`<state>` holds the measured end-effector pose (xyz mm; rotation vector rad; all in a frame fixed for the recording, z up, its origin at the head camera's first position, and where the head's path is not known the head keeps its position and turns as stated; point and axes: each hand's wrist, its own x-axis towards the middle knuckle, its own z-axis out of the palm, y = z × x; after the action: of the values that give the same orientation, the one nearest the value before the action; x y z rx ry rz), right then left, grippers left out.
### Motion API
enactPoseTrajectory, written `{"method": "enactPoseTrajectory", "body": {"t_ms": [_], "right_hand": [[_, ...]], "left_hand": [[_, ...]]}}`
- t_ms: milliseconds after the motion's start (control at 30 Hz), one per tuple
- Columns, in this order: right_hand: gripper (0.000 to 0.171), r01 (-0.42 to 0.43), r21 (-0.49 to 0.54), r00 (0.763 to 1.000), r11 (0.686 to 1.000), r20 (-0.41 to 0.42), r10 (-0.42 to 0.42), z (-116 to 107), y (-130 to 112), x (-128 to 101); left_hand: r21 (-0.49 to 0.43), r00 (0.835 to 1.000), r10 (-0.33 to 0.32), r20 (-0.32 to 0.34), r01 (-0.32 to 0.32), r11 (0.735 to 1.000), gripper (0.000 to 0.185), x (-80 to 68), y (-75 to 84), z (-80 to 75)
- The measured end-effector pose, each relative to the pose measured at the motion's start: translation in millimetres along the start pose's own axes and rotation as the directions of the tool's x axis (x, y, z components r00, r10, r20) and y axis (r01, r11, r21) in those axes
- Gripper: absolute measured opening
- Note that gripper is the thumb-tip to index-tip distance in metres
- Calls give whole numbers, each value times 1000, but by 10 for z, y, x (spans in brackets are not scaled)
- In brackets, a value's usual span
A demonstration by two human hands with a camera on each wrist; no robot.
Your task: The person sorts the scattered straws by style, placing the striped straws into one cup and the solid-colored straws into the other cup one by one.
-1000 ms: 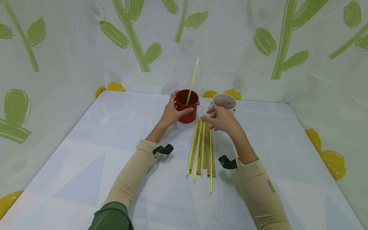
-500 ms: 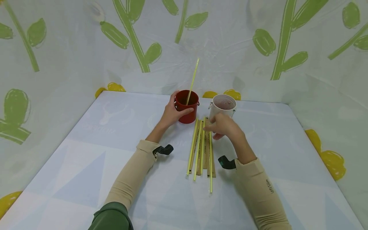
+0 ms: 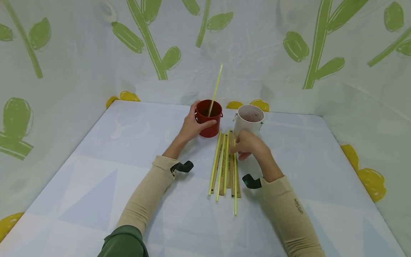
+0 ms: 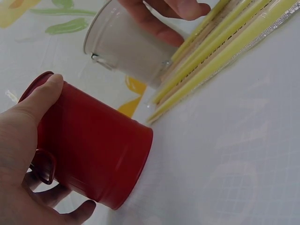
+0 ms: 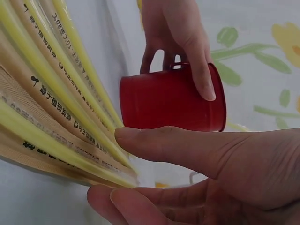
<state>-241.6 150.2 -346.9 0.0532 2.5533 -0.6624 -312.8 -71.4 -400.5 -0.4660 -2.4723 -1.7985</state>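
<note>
Right hand hovers with fingers loosely curled over the far ends of the wrapped straws lying on the worktop, nothing pinched yet. Left hand grips the red bucket, one straw standing inside. Pick-up step, I'd judge: next calls for pinching a single straw clear of the row.

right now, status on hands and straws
Left hand grips red bucket, one straw standing inside. Right hand on the wrapped straws beside white bucket. Nothing blocking.
</note>
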Motion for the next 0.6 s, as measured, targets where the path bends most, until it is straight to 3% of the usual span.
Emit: {"method": "enactPoseTrajectory", "body": {"t_ms": [600], "right_hand": [[28,8,5,999,1000,42,-8,85,31,72]], "left_hand": [[15,1000,9,-13,-9,1000,93,7,-29,6]]}}
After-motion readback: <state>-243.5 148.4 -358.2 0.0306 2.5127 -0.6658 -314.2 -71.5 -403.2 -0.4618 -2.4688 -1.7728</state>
